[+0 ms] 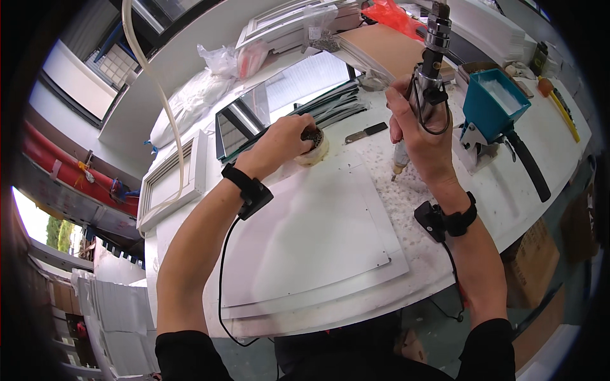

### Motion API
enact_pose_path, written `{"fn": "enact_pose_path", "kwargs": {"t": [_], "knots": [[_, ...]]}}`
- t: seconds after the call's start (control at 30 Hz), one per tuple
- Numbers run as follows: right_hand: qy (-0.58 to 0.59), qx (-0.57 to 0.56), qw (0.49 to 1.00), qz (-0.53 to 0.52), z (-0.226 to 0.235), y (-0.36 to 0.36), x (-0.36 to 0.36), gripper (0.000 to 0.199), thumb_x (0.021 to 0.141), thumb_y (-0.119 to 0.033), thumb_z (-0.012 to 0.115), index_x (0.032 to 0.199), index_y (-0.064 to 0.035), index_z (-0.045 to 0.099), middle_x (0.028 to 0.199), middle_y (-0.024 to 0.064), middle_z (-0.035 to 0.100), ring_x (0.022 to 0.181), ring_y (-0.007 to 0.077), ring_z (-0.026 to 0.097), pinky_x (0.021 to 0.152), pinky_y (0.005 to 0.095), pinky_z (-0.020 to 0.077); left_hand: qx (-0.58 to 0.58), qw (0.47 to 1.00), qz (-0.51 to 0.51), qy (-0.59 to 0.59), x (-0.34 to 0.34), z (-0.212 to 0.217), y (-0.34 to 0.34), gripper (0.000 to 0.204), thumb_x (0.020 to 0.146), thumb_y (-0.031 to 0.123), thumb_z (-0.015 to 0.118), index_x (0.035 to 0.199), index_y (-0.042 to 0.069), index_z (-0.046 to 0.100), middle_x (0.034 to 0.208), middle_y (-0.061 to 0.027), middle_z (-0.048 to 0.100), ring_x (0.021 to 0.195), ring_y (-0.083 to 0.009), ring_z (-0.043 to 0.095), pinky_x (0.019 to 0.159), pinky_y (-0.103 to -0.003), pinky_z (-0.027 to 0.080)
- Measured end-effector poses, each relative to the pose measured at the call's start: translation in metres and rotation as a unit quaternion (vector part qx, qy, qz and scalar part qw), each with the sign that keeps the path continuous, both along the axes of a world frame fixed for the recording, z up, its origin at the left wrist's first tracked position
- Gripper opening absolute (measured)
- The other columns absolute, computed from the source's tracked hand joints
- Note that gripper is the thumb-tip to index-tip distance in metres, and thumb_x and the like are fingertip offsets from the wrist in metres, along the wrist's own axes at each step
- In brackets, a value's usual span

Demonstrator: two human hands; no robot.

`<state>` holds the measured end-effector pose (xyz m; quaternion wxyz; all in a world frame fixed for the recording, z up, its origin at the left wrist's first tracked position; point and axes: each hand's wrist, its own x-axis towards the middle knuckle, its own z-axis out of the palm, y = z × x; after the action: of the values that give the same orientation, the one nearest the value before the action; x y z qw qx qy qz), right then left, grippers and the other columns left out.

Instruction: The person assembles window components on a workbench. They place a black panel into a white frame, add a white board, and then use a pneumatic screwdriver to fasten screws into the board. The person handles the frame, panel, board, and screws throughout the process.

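My left hand (286,141) reaches over a small round cream-coloured tub (316,152) that holds dark small pieces, perhaps screws. Its fingers are curled at the tub's opening, and the fingertips are hidden inside. In my right hand (427,136) is a metal power screwdriver (438,33), fingers wrapped round its body. The tool stands nearly upright, its pointed bit (395,170) down over the table, right of the panels. In front of me lie stacked white panels (305,244), with small dark dots along their edges.
Behind the tub lie glass or mirror sheets (295,89) and a dark-handled flat blade (366,133). At right stands a teal hopper (492,105) with a black lever (528,165). White frames (166,184) lean at left, under a hanging pale hose (155,73). White crumbs litter the tabletop (416,219).
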<state>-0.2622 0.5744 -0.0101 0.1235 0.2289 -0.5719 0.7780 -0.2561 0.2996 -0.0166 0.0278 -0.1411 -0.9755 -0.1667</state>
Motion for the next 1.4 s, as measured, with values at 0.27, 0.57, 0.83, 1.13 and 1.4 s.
{"fn": "enact_pose_path", "kwargs": {"t": [0.27, 0.57, 0.83, 1.13, 1.4], "knots": [[0.001, 0.019, 1.000, 0.000, 0.004, 0.005, 0.001, 0.021, 0.098, -0.018, 0.071, 0.110, -0.0032, 0.063, 0.083, 0.0015, 0.061, 0.055, 0.0067, 0.055, 0.051, 0.0231, 0.0443, 0.010, 0.999, -0.011, 0.042, 0.003, 0.000, 0.015, 0.015, 0.086, 0.001, 0.064, 0.100, -0.004, 0.064, 0.092, -0.0227, 0.068, 0.087, -0.0385, 0.067, 0.081, -0.041, 0.053], [0.002, 0.021, 1.000, -0.009, 0.001, 0.003, -0.002, 0.022, 0.098, -0.019, 0.072, 0.109, -0.0031, 0.063, 0.082, 0.0017, 0.061, 0.056, 0.0069, 0.055, 0.051, 0.0232, 0.0444, 0.075, 0.997, 0.028, -0.006, 0.007, 0.011, 0.001, 0.012, 0.087, 0.002, 0.066, 0.097, -0.004, 0.064, 0.083, -0.0141, 0.069, 0.075, -0.0234, 0.066, 0.076, -0.035, 0.053], [0.055, 0.055, 0.996, -0.039, -0.006, 0.008, -0.010, 0.028, 0.098, -0.028, 0.072, 0.109, -0.0034, 0.066, 0.065, 0.0011, 0.061, 0.055, 0.0076, 0.057, 0.050, 0.0242, 0.0451, 0.070, 0.991, 0.056, -0.101, 0.128, 0.032, 0.022, 0.008, 0.088, 0.001, 0.067, 0.093, -0.003, 0.063, 0.080, -0.0107, 0.066, 0.071, -0.0164, 0.062, 0.069, -0.032, 0.052], [0.040, 0.019, 0.999, -0.016, -0.007, 0.005, -0.011, 0.026, 0.098, -0.030, 0.073, 0.107, -0.0058, 0.068, 0.064, -0.0007, 0.059, 0.055, 0.0074, 0.056, 0.053, 0.0252, 0.0463, 0.091, 0.987, 0.125, -0.052, 0.190, -0.001, 0.004, 0.010, 0.090, 0.004, 0.072, 0.098, -0.002, 0.072, 0.096, -0.0126, 0.070, 0.082, -0.0223, 0.069, 0.076, -0.032, 0.056], [0.016, -0.002, 1.000, 0.010, -0.007, 0.006, -0.014, 0.023, 0.097, -0.023, 0.073, 0.109, -0.0035, 0.068, 0.077, 0.0018, 0.063, 0.057, 0.0084, 0.056, 0.052, 0.0254, 0.0459, 0.107, 0.969, 0.225, -0.003, 0.208, -0.001, 0.005, 0.013, 0.092, 0.006, 0.072, 0.103, -0.001, 0.076, 0.103, -0.0098, 0.072, 0.088, -0.0191, 0.070, 0.082, -0.028, 0.057]]}}
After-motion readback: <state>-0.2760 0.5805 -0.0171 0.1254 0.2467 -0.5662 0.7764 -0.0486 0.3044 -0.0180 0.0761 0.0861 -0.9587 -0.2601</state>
